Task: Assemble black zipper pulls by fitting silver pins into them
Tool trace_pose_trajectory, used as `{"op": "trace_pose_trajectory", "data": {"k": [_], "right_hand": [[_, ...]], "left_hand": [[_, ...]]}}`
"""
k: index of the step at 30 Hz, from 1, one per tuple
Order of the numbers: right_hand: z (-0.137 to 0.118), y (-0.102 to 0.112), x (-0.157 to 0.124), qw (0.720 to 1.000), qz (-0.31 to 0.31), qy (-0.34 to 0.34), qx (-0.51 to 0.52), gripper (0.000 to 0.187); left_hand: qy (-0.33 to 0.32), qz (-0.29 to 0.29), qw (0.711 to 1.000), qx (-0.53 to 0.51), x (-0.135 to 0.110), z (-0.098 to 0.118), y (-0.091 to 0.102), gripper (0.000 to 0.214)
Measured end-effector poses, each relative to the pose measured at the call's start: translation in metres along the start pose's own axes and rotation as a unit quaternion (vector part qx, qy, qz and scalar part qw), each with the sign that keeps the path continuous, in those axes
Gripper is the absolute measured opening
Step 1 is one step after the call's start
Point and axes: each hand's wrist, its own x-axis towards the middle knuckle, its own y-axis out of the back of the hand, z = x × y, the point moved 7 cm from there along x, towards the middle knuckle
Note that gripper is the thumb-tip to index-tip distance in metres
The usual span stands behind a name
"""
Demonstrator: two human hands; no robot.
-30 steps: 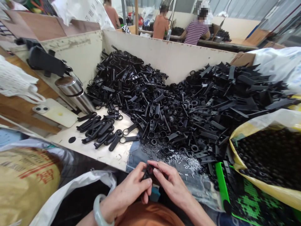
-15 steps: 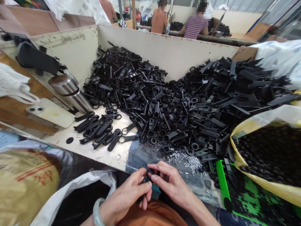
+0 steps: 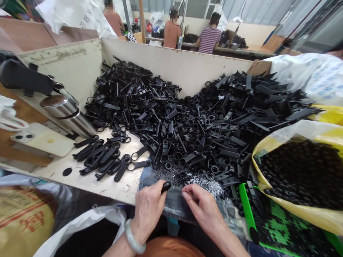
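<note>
My left hand, with a pale bangle at the wrist, is closed around a black plastic part. Only the part's rounded end sticks out past the thumb; the fist hides the rest. To its right, apart from it, my right hand is curled with its fingertips together over the dark work surface. Something thin shows between those fingers, too small to name. Just beyond the right fingertips lie small silver pins and tiny dark pieces. Finished-looking black ringed handles lie in a group at the left.
Black plastic parts are heaped behind. A steel flask and a phone stand at left. On the right are a yellow-edged sack of black rings and a green tray. Several people work beyond the partition.
My hands, together on a black part before, have separated and moved forward. The left keeps hold of a black part; the right is now near the pins. The view has shifted slightly right.
</note>
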Motion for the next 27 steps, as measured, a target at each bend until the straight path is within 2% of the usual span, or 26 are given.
{"op": "trace_pose_trajectory", "data": {"k": [5,8,11,18,24,27], "right_hand": [[-0.005,-0.007,0.002,0.999,-0.003,0.033,-0.04,0.019],[-0.009,-0.018,0.011,0.989,-0.019,0.06,-0.132,0.016],[-0.012,-0.03,0.022,0.974,-0.032,0.059,-0.215,0.016],[-0.021,-0.039,0.034,0.966,-0.054,0.069,-0.243,0.019],[-0.022,-0.033,0.024,0.976,-0.062,0.058,-0.202,0.014],[-0.02,-0.03,0.021,0.987,-0.043,0.04,-0.148,0.014]], "left_hand": [[-0.043,0.014,0.999,0.016,0.002,-0.005,-0.003,0.018],[-0.067,0.022,0.997,0.03,-0.001,-0.01,0.0,0.017],[-0.093,0.028,0.994,0.048,-0.006,-0.012,0.003,0.019],[-0.157,0.006,0.988,0.014,-0.013,-0.013,0.011,0.035],[-0.123,0.012,0.992,-0.039,-0.008,-0.021,0.016,0.018],[-0.044,0.015,0.99,-0.131,-0.005,-0.029,0.02,0.018]]}}
